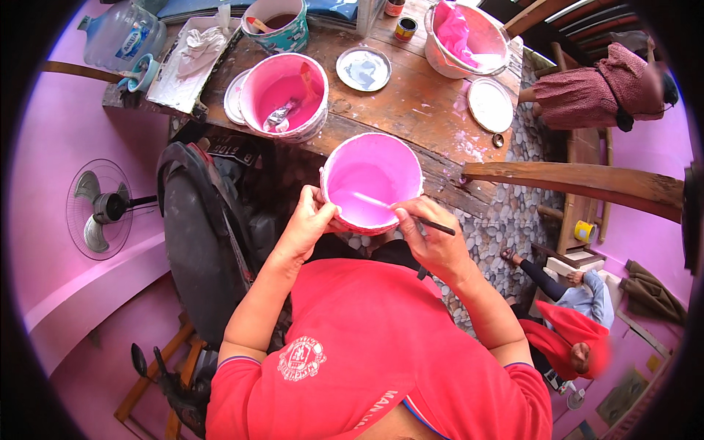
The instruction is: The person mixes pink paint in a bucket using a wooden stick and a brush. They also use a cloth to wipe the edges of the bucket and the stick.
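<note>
My left hand (305,226) is closed on the rim of a bucket of light pink paint (372,155), thumb over the edge. The bucket is tilted toward me, in front of my red shirt. In my right hand (437,246) is a black-handled tool (435,224). Its slim front part lies inside the bucket, coated in pale pink paint, so its exact kind is hard to tell. Close beyond, on the wooden table (367,121), stands a bucket of darker pink paint (293,86) with a pink-stained brush or stick and a crumpled silvery packet in it.
The table also bears a teal bucket (286,38), paint-smeared lids (364,69), a small can (405,28) and a bucket with pink cloth (466,44). A motorbike (198,242) stands at left, near a wall fan (103,208). People (579,323) are at right.
</note>
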Demonstrator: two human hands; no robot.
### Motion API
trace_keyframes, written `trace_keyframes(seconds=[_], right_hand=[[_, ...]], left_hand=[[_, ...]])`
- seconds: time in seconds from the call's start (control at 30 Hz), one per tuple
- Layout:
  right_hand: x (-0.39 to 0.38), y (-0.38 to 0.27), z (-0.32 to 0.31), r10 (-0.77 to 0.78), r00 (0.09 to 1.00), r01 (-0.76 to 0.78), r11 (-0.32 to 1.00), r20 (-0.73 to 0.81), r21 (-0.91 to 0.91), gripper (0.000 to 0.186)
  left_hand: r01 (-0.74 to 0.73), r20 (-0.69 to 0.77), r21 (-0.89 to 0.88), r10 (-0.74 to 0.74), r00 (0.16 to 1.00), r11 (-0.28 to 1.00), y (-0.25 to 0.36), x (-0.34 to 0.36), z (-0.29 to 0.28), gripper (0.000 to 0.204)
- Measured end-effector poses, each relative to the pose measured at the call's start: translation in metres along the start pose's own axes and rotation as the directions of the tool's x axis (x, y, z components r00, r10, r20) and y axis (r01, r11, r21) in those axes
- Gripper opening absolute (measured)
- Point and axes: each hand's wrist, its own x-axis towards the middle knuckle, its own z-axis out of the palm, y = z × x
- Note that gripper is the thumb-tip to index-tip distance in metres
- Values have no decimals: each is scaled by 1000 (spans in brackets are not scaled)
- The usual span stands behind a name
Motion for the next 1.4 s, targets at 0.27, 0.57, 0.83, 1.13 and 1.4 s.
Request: trace_keyframes(seconds=[0.27,0.57,0.83,1.13,1.4], right_hand=[[-2,-2,1,-43,998,43,999,53,7,5],[-2,-8,1,-126,990,125,992,70,27,7],[-5,-8,-9,-55,995,49,996,86,70,7],[-9,-15,-18,-20,983,-9,988,185,155,6],[-10,-11,-17,-25,983,-3,989,184,148,5]], left_hand=[[-29,-19,-58,28,999,998,4,-7,2,21],[-42,-18,-17,42,999,999,7,-13,4,21],[-65,12,74,64,998,995,10,-19,-8,24],[-38,-10,0,38,999,999,21,-31,-16,25],[-43,-18,30,43,999,999,24,-33,-23,26]])
